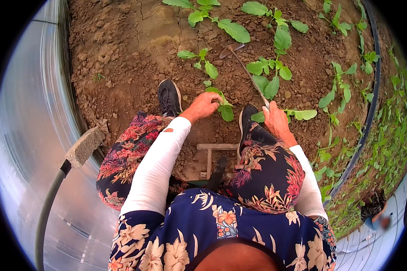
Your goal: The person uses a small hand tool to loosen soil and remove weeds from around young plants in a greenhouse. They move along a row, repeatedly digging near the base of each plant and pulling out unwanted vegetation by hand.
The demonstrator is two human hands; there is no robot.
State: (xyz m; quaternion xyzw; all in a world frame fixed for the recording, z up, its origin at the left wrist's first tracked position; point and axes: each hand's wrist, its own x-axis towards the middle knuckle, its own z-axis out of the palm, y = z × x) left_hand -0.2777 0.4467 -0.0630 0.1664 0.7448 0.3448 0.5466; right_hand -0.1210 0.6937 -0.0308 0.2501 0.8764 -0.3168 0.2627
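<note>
Between my shoes, my left hand (pixel 204 104) has its fingers curled on the leaves of a small green seedling (pixel 226 111). Its stem base is hidden. My right hand (pixel 276 119) grips the handle of a small hand hoe (pixel 249 73) beside my right knee. The hoe's metal blade (pixel 231 50) rests on the brown soil, pointing away from me. Just right of the shaft grows a broad-leaved plant (pixel 271 76). Another seedling (pixel 201 61) stands farther out, left of the blade. Green leaves (pixel 302 114) spread behind and right of my right hand.
Clear plastic sheeting (pixel 34 118) borders the bed at left, with a stone-like block (pixel 84 147) by a curved pipe (pixel 49 206). A dark hose (pixel 371 111) runs along the right. A small frame (pixel 208 147) lies between my legs. Another person (pixel 374 210) is far right.
</note>
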